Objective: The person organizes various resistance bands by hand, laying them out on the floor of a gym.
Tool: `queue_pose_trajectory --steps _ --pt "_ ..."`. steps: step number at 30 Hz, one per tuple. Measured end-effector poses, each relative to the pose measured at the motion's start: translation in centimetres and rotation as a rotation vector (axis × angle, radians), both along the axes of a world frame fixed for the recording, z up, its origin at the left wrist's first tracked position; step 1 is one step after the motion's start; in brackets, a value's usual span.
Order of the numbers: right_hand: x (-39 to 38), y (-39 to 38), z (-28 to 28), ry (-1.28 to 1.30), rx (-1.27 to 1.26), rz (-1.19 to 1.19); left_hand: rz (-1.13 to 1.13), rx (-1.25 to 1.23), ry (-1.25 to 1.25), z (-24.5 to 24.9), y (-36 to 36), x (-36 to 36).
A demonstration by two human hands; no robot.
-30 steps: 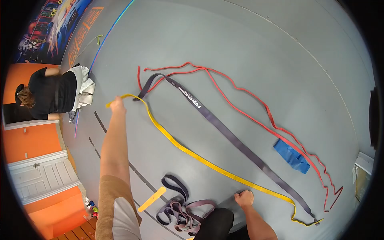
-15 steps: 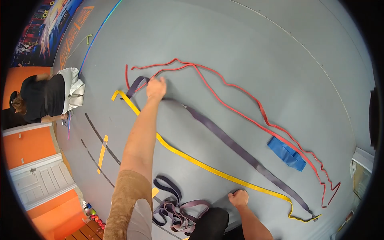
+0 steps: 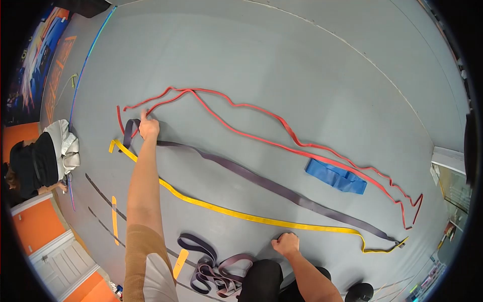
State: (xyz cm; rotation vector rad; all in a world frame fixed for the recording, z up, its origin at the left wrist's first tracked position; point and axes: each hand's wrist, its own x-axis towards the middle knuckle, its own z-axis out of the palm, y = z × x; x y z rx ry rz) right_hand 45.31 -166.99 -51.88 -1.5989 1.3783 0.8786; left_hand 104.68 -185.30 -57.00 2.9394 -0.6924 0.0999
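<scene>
My left hand (image 3: pixel 149 129) is stretched far out over the purple resistance band (image 3: pixel 261 182), near its folded far end. One finger sticks out towards the red resistance band (image 3: pixel 241 132); the other fingers are partly hidden under the hand, and no grip on either band shows. My left forearm crosses above the yellow resistance band (image 3: pixel 221 211). My right hand (image 3: pixel 287 244) is a fist with nothing visible in it, against the floor near my knees. A folded blue band (image 3: pixel 336 176) lies beside the red one.
A heap of purple bands (image 3: pixel 216 274) lies beside my knee. At the left, another person (image 3: pixel 37 161) bends near a blue floor line (image 3: pixel 93 45). Orange strips (image 3: pixel 115 221) and dark lines mark the grey floor. A white door (image 3: pixel 63 259) stands at lower left.
The view has shifted, so the bands appear further left. My left hand has moved slightly towards the red band, with one finger now stretched out. My right fist stays down.
</scene>
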Motion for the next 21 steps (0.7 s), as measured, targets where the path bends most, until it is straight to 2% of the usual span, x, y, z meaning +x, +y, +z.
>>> queue_pose_trajectory --steps 1,3,4,5,7,9,11,13,15,17,19,21 --pt "-0.1 0.0 0.0 -0.019 -0.025 -0.025 -0.004 0.002 0.000 0.2 0.1 0.9" --pt "0.0 0.3 0.1 -0.040 -0.051 -0.054 0.101 -0.061 0.541 1.2 0.1 2.5" --pt "0.0 0.2 0.2 -0.033 -0.045 -0.042 0.099 -0.051 0.596 2.4 0.0 2.3" --pt "0.1 0.0 0.1 -0.029 -0.041 -0.029 0.098 -0.059 0.593 2.2 0.0 3.3" --pt "0.3 -0.5 0.5 -0.020 -0.019 -0.010 -0.093 -0.178 0.352 1.8 0.7 6.0" --pt "0.2 -0.2 0.6 -0.005 0.007 0.005 -0.111 -0.261 0.370 4.0 -0.1 6.4" --pt "0.1 -0.1 0.2 -0.012 -0.008 0.002 -0.162 -0.447 0.315 7.5 -1.5 4.4" --pt "0.3 -0.4 0.5 -0.016 -0.005 -0.001 -0.159 -0.414 0.399 6.5 -0.2 4.3" --pt "0.2 -0.6 0.7 -0.022 0.000 0.000 -0.248 -0.287 0.415 3.5 3.0 4.9" --pt "0.0 -0.3 0.4 -0.027 0.001 0.003 -0.206 0.087 -0.003 5.1 5.9 -1.0" --pt "0.0 -0.3 0.4 -0.031 -0.005 0.000 0.078 0.329 -0.177 8.0 7.7 -9.3" --pt "0.0 -0.5 0.6 -0.037 -0.010 0.002 0.309 0.342 0.100 7.6 10.9 -11.6"
